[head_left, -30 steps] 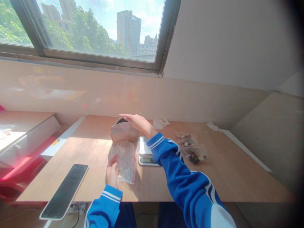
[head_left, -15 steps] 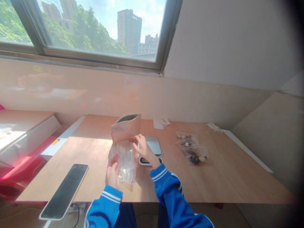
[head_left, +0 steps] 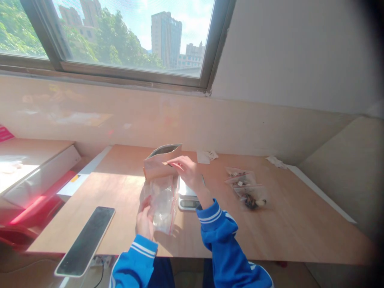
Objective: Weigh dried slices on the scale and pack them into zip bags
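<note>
My left hand (head_left: 144, 221) is closed on the lower left edge of a clear zip bag (head_left: 163, 202) with a red strip, held up over the wooden table (head_left: 120, 188). Some pale bits lie at the bottom of that bag. Just behind it stands an open brown paper pouch (head_left: 160, 164). My right hand (head_left: 187, 170) hovers at the pouch's right side, above a small white kitchen scale (head_left: 187, 198), fingers loosely curled and pinched; what they hold, if anything, is too small to see.
A dark phone (head_left: 85, 240) lies at the table's front left edge. Filled clear bags (head_left: 247, 188) lie to the right of the scale. Paper scraps (head_left: 207, 156) sit near the back wall. A second table (head_left: 27, 160) stands at left.
My right hand went from the pouch's mouth down to the clear bag's opening, and has now lifted back beside the pouch. The left hand kept hold of the clear bag.
</note>
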A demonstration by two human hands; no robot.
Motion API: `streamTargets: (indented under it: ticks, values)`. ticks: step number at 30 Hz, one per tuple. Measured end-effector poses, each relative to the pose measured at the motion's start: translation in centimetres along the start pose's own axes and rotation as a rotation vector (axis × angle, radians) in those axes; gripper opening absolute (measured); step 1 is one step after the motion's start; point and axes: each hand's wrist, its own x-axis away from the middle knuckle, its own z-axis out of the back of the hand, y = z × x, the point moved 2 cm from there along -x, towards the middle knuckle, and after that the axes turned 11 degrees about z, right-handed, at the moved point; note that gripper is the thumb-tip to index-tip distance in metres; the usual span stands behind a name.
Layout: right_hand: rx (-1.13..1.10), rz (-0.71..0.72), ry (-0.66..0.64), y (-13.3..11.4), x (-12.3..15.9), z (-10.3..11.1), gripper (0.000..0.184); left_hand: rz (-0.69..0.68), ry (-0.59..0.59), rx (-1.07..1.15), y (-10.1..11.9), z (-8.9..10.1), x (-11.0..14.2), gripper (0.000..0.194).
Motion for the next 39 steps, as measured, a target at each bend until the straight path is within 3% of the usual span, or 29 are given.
streamTargets:
  ticks: [3,8,11,16,23,28,32,35,39]
  values:
    - [0.143,0.041,0.11,-0.6,-3.8,0.8,0.021,0.003,-0.009,-0.001,0.1,0.0,0.2,0.032]
    - [0.256,0.054,-0.112,2.4,-7.2,-0.9,0.032,0.004,-0.039,-0.004,0.1,0.0,0.3,0.033]
    - [0.256,0.016,-0.154,3.5,-7.6,-1.3,0.034,0.002,-0.05,0.002,0.0,0.1,0.0,0.032]
    - [0.26,-0.003,-0.2,3.0,-7.5,-0.8,0.037,-0.002,-0.057,-0.004,-0.4,0.4,-0.6,0.033]
    - [0.225,-0.09,-0.373,3.1,-6.6,-1.0,0.041,-0.007,-0.056,-0.038,-0.5,0.5,-0.6,0.04]
    - [0.214,-0.069,-0.278,3.1,-5.6,-1.0,0.033,-0.008,-0.06,-0.044,-0.2,0.1,0.0,0.041]
    - [0.079,-0.037,-0.023,2.7,-5.2,-1.1,0.025,0.013,-0.069,-0.046,-0.1,0.1,0.0,0.044]
    - [-0.097,-0.098,0.14,2.4,-5.2,-1.1,0.021,0.007,-0.067,-0.048,-0.2,0.2,-0.3,0.044]
    - [-0.173,-0.142,0.092,2.2,-5.3,-1.0,0.019,-0.003,-0.054,-0.056,-0.1,0.2,-0.4,0.045]
